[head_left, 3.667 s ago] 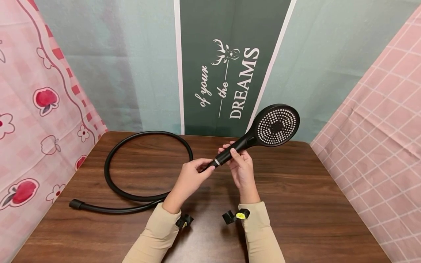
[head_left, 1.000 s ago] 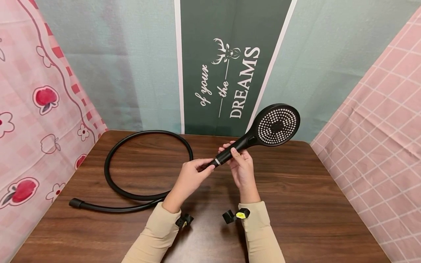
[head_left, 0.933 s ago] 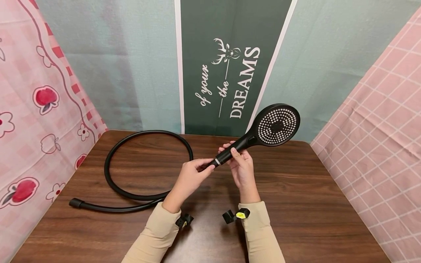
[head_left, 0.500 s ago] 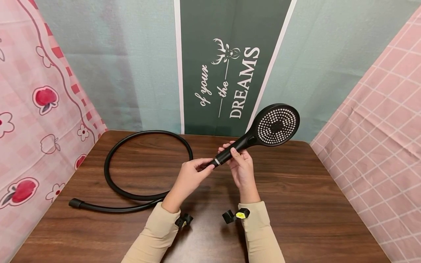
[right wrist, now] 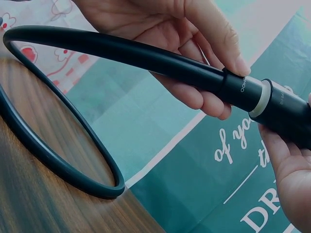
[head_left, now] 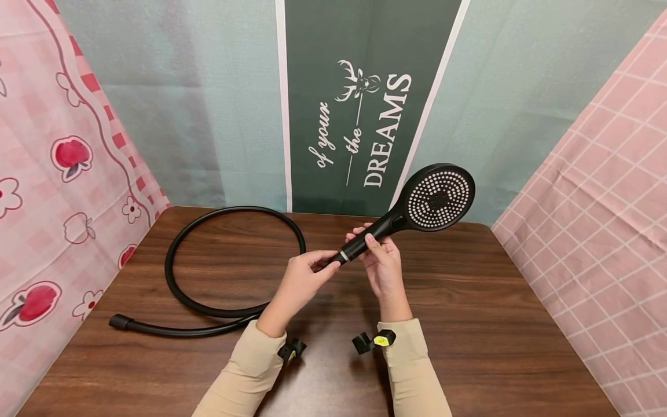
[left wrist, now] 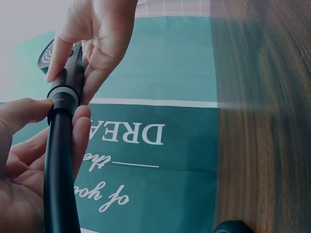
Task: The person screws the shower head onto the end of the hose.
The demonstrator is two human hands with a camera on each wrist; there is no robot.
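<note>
The left hand (head_left: 302, 279) and right hand (head_left: 387, 269) are bare. In the head view, a long beige left sleeve (head_left: 242, 366) lies at seven o'clock and a matching right sleeve (head_left: 415, 366) at five, both lightly creased. The blocky black left wrist camera (head_left: 296, 347) juts toward three o'clock, flecked with yellow; the black right wrist camera (head_left: 362, 344) juts toward nine, its bright yellow label (head_left: 382, 341) unreadable.

The shower head (head_left: 417, 209) is black with white dots, the hose (head_left: 224, 314) is plain black, and the ring (right wrist: 261, 98) between them is whitish. The table (head_left: 458, 324) is brown with dark wood grain, and the sleeves (head_left: 239, 373) are beige. The curtain (head_left: 245, 116) is pale blue-green with a white-edged dark green band (head_left: 323, 35) and white lettering (head_left: 388, 133), the left cloth (head_left: 31, 243) pink check with red apples (head_left: 72, 154), the right cloth (head_left: 599, 202) pink with a white grid.
</note>
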